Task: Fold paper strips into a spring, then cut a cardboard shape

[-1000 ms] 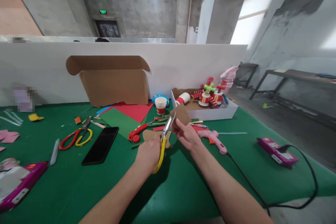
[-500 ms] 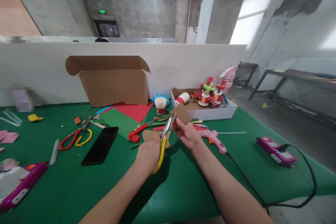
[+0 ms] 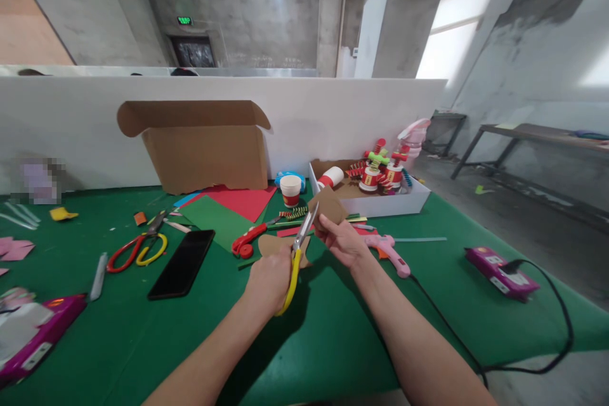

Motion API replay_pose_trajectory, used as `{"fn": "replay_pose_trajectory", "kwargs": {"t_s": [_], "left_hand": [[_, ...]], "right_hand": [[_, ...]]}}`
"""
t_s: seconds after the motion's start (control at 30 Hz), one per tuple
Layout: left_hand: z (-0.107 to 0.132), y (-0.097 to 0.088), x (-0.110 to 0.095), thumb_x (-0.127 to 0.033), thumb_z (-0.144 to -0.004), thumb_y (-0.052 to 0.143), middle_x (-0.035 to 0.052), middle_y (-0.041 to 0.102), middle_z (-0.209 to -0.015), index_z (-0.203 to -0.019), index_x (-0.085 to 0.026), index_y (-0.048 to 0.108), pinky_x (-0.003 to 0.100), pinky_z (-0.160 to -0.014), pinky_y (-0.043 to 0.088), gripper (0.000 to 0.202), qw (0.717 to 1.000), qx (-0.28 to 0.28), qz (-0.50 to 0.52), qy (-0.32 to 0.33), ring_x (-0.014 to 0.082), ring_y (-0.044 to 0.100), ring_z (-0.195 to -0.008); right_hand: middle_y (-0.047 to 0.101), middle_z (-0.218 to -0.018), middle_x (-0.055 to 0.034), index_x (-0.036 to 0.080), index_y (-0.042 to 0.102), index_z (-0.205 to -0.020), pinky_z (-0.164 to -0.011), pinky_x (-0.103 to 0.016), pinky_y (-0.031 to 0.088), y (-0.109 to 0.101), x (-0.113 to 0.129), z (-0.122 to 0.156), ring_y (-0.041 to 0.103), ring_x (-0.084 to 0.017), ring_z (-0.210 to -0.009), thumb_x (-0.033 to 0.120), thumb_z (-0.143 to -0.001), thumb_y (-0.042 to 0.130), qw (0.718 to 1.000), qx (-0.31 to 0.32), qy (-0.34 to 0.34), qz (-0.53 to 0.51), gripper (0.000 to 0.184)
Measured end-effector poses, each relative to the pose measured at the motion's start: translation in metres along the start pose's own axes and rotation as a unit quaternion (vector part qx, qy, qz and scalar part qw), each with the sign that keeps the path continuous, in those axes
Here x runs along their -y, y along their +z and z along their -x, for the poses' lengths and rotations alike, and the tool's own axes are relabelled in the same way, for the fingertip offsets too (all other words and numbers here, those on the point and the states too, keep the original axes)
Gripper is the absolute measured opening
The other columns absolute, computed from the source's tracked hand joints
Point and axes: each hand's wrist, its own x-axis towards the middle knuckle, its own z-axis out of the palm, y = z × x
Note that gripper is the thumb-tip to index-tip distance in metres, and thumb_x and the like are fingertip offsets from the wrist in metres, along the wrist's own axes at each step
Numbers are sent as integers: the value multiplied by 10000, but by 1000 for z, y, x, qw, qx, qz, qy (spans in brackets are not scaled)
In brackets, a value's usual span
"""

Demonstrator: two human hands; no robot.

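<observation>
My left hand [image 3: 269,279] is closed round the yellow handles of a pair of scissors [image 3: 297,254], whose steel blades point up and away. My right hand [image 3: 341,241] pinches a small piece of brown card [image 3: 327,204] between thumb and fingers, held up just right of the blade tips. The blades meet the card's left edge. Both hands hover above the green table [image 3: 333,330], over a larger brown card cut-out [image 3: 273,245] lying flat.
A black phone [image 3: 182,264], red-and-yellow scissors [image 3: 137,248] and red scissors [image 3: 250,239] lie to the left. A pink glue gun [image 3: 387,250] with a black cable lies right. An open cardboard box [image 3: 204,146], a paper cup [image 3: 290,190] and a white tray [image 3: 380,204] of craft figures stand behind.
Almost nothing differs. Both hands and the card have drifted a few pixels; the scissors stay at the card's edge.
</observation>
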Motion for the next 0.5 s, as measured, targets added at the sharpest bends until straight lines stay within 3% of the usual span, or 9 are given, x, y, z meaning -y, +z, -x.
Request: {"fn": "replay_pose_trajectory", "kwargs": {"t_s": [0.27, 0.5], "left_hand": [[-2, 0, 3, -381, -963, 257, 172, 700, -923, -1177, -121, 479, 380, -732, 499, 404, 1000, 6, -5, -4, 310, 692, -874], [-6, 0, 5, -380, -964, 263, 157, 703, -946, -1224, -129, 431, 387, -736, 497, 399, 1000, -1, 19, -19, 309, 688, -895]], "right_hand": [[746, -792, -2, 180, 705, -886, -557, -212, 506, -5, 3, -2, 648, -116, -635, 183, -505, 874, 999, 0, -6, 33, 416], [728, -729, -3, 156, 719, -836, -570, -213, 508, -1, -9, -1, 631, -110, -600, 250, -500, 883, 998, 1, 11, 56, 385]]}}
